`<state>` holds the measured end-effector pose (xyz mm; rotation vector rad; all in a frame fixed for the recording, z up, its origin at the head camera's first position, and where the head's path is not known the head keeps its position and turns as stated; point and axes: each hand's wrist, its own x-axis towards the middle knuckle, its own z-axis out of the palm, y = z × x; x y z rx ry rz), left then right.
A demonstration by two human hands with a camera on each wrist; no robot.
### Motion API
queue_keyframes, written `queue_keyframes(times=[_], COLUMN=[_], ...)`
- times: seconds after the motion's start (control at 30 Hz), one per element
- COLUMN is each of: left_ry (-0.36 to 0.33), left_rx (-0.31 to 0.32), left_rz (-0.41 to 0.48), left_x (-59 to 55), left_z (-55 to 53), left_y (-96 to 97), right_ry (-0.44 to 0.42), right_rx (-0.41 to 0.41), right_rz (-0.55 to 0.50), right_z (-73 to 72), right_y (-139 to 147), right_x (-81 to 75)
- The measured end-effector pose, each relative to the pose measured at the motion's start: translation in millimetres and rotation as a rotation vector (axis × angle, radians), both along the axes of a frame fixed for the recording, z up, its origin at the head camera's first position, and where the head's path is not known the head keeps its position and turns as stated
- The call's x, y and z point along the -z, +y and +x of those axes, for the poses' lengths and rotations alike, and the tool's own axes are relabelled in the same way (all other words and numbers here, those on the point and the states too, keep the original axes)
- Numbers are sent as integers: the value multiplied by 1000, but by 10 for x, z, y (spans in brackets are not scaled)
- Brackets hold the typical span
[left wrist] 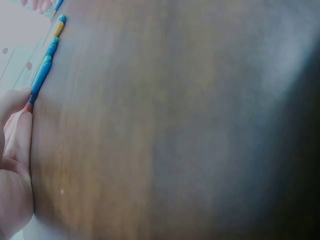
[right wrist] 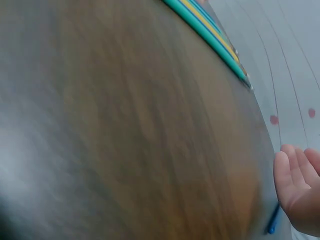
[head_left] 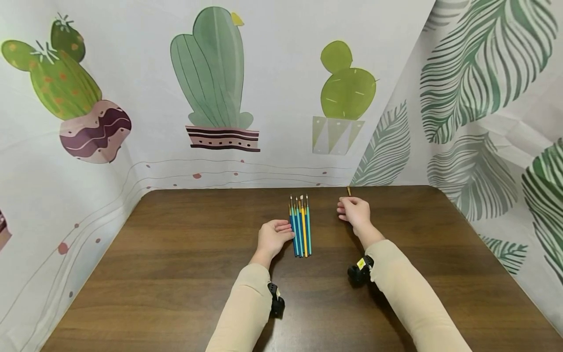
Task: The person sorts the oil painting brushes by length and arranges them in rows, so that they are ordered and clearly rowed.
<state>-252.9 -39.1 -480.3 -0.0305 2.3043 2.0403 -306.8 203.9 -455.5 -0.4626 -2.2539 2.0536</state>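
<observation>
Several paintbrushes (head_left: pixel 304 230) lie side by side on the table, bristles pointing away from me. Most handles are blue or turquoise, and one is yellow. At the left edge of this row rests my left hand (head_left: pixel 273 238), its fingers fairly straight and its thumb touching the outermost brush. The left wrist view shows the thumb (left wrist: pixel 17 102) right at a blue handle end. Off to the right of the row, my right hand (head_left: pixel 355 213) pinches a single paintbrush (head_left: pixel 349 190). Its tip sticks out beyond the fingers, and its blue handle end (right wrist: pixel 273 220) shows below the palm.
The brown wooden table (head_left: pixel 184 283) reaches back to a wall cloth (head_left: pixel 281 98) printed with cacti and leaves. Black wrist cameras sit on both forearms, the right camera (head_left: pixel 360 272) close over the tabletop.
</observation>
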Motion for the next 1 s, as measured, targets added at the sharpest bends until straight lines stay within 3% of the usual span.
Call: queue_keyframes(times=[0.4,0.73,1.0], left_ry=[-10,0,-23], left_rx=[-13,-6,-15], left_rz=[-38,-31,-38], left_x=[17,1,5], left_z=[-11,-3,-13], left_y=[7,9,6], right_ry=[-109,-121,-117], right_rx=[-246,-271,-267], right_rz=[-182,-344,-399], right_z=[192,264,290], right_y=[-216,-414,-548], right_x=[-21,1,16])
